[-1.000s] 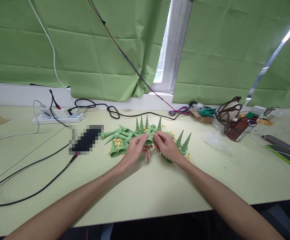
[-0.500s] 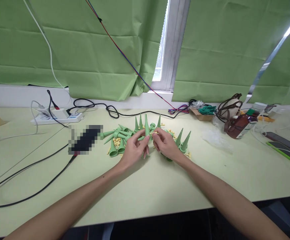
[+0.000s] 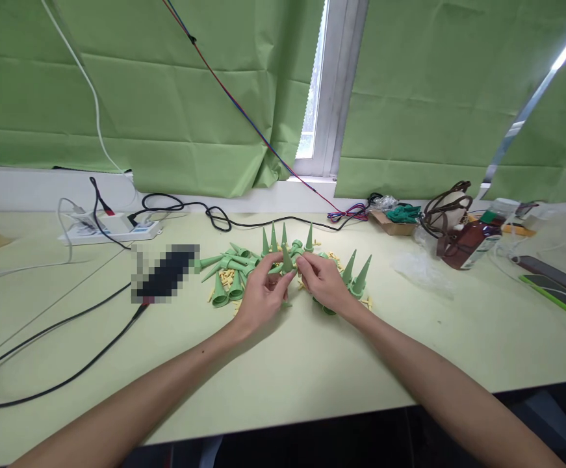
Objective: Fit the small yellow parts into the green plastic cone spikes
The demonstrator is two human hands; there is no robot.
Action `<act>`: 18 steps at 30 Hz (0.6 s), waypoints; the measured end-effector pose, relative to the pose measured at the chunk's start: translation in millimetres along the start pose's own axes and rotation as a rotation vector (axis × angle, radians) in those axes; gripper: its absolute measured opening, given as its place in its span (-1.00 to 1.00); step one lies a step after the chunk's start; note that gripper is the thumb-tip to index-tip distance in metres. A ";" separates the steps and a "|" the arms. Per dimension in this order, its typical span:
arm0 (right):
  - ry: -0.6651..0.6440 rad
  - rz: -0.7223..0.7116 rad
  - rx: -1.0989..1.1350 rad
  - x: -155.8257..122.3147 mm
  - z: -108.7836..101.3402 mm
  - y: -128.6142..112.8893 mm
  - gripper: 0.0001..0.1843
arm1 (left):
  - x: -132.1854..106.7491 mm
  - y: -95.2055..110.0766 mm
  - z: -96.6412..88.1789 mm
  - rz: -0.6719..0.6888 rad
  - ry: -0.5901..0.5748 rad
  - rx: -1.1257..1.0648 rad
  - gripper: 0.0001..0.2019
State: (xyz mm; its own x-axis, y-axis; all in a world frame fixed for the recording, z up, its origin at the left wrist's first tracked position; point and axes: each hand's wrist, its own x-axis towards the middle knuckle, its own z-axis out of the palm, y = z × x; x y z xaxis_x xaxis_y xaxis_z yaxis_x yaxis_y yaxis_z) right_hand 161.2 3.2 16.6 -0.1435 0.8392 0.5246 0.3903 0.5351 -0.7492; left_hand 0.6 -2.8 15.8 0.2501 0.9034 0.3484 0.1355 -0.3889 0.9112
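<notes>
My left hand (image 3: 262,296) is closed around a hollow green plastic spike (image 3: 287,261), held tilted just above the table. My right hand (image 3: 329,284) meets it from the right, thumb and forefinger pinched together against the spike; anything between those fingertips is hidden. Left of my hands lies a heap of loose green spikes (image 3: 221,296), with small yellow plastic pieces (image 3: 227,281) among them. Behind my fingers several spikes stand point up, one being a green spike (image 3: 309,238). Beyond my right wrist two more upright spikes (image 3: 361,276) stand close together.
On the pale table (image 3: 283,383), a pixelated dark device (image 3: 168,273) with a black cable lies left. A power strip (image 3: 112,231) sits behind it. At right are a crumpled plastic bag (image 3: 422,273), a brown bottle (image 3: 472,244), a cardboard box (image 3: 392,224) and a phone (image 3: 558,299).
The spike in my left hand has tipped from nearly upright, its point swinging down and out of sight. My right fingertips have come closer and now touch it.
</notes>
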 end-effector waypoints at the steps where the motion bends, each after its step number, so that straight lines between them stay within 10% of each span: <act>1: 0.004 -0.009 -0.016 0.0 0.1 -0.5 -0.48 | 0.0 -1.0 -0.3 0.015 -0.005 0.026 -0.71; 9: -0.011 -0.009 -0.016 0.3 1.3 -0.8 -0.44 | -1.5 -4.5 -0.9 0.312 -0.024 0.217 -0.87; 18: 0.038 0.026 0.044 -0.1 1.0 -0.9 -0.47 | -3.6 -3.1 -1.4 0.295 0.048 0.305 -0.78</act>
State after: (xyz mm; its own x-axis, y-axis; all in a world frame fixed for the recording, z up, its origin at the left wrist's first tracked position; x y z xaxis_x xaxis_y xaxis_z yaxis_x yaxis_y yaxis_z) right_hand 160.0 2.8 16.9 -0.0988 0.8488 0.5194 0.3527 0.5179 -0.7793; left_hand -2.1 -4.6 12.0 0.2767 0.7501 0.6006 0.3443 -0.6609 0.6668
